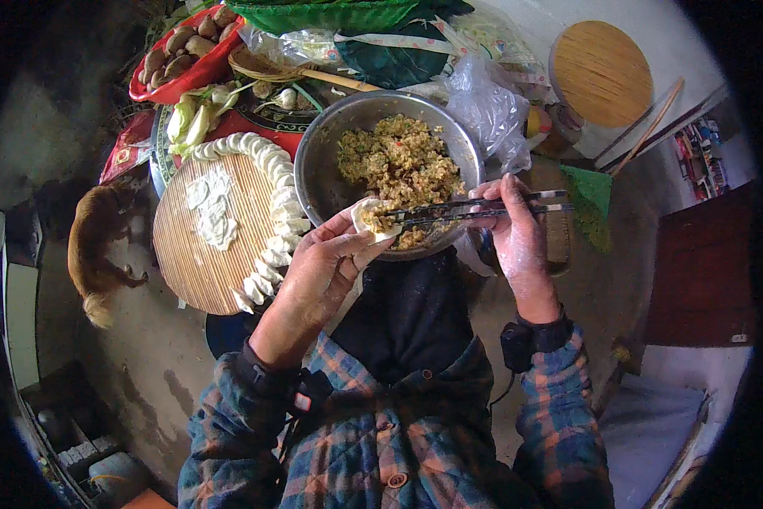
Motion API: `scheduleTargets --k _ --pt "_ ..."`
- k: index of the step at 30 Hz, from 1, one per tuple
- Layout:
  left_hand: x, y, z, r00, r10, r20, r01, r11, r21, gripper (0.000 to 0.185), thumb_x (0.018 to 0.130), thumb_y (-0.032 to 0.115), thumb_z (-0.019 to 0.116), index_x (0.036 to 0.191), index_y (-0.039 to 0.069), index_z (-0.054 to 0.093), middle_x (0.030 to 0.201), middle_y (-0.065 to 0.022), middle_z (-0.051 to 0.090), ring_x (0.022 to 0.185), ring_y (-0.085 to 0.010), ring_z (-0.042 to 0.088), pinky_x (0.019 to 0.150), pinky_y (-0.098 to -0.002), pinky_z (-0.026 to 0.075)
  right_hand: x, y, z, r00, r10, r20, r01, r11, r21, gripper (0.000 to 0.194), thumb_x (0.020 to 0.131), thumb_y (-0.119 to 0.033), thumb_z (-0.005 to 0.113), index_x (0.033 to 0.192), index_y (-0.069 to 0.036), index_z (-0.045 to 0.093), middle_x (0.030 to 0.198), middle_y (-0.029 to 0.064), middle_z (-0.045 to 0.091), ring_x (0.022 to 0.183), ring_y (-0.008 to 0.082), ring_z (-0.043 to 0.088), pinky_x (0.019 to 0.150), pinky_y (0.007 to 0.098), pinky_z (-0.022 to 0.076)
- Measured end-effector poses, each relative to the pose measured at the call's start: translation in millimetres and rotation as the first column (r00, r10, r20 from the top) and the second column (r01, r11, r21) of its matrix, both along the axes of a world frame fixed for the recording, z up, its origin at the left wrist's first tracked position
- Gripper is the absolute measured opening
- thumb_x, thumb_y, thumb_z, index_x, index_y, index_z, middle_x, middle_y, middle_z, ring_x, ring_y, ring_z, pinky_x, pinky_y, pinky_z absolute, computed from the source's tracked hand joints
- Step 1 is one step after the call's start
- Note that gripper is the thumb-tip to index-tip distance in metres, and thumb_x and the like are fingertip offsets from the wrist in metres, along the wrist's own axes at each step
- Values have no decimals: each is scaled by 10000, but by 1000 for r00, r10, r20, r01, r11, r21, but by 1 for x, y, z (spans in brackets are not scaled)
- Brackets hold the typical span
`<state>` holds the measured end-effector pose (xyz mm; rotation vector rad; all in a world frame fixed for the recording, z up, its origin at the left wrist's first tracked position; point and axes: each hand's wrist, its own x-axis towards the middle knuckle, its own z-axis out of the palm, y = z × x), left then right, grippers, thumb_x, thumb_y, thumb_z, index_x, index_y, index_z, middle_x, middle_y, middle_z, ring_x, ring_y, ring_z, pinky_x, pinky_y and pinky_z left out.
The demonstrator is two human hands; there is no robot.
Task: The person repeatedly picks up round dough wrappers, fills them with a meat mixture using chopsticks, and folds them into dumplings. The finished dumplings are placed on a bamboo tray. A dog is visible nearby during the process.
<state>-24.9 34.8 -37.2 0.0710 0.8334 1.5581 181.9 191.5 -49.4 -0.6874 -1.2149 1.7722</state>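
My left hand (330, 257) holds a round dough wrapper (381, 237) over the near rim of a steel bowl (308, 159). A lump of minced filling (374, 220) sits on the wrapper. Dark chopsticks with pale-banded ends (477, 211) are in my right hand (514, 223), and their tips touch that lump. Inside the bowl lies a heap of the same filling (404, 159). To its left is a round wooden board (181, 254), edged with folded dumplings (276, 172). Loose wrappers (213, 203) overlap in a floury pile on the board.
Potatoes fill a red basket (159, 89) at the upper left, near pale leafy vegetables (194, 121). A wicker strainer (260, 67), a clear plastic bag (486, 105) and a green basket (324, 16) stand behind the bowl. A brown dog (98, 235) is on the floor at left.
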Motion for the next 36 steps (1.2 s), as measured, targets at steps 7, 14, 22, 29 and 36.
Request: scheduleTargets --k 7,14,22,29,36 --pt "-1 2 0 998 59 -31 -59 998 -20 393 932 -126 493 1323 -79 494 1272 -186 605 1170 -283 624 1013 -345 546 9 2 5 996 -29 -86 31 999 32 314 1032 -309 520 895 -41 610 980 152 668 810 179 680 705 353 621" --pt "8 3 1 997 70 -24 -70 997 29 420 920 -129 474 1340 -106 463 1285 -200 602 1163 -287 632 1022 -323 537 -9 -15 -15 994 -40 -102 43 998 37 328 1049 -301 484 885 -33 579 947 144 655 836 189 677 722 342 614" --pt "4 3 -3 996 86 14 -86 995 40 413 927 -105 465 1340 -110 458 1300 -202 593 1186 -286 617 1035 -324 526 0 -9 -12 995 -36 -96 45 995 92 315 1044 -289 492 878 -34 572 941 143 651 827 186 675 717 346 618" --pt "-1 6 -8 995 101 11 -101 994 50 374 953 -104 442 1324 -80 486 1287 -197 600 1191 -293 611 1041 -376 526 2 -15 -1 993 -102 -65 113 974 196 328 1058 -286 465 883 -32 576 943 132 631 848 182 635 776 344 562" --pt "-2 4 -9 994 105 -19 -104 994 10 372 956 -97 433 1323 -81 484 1287 -197 600 1191 -293 611 1034 -366 530 3 -16 11 984 -131 121 15 736 676 256 1046 -185 491 912 5 597 965 134 660 904 187 631 861 323 512"
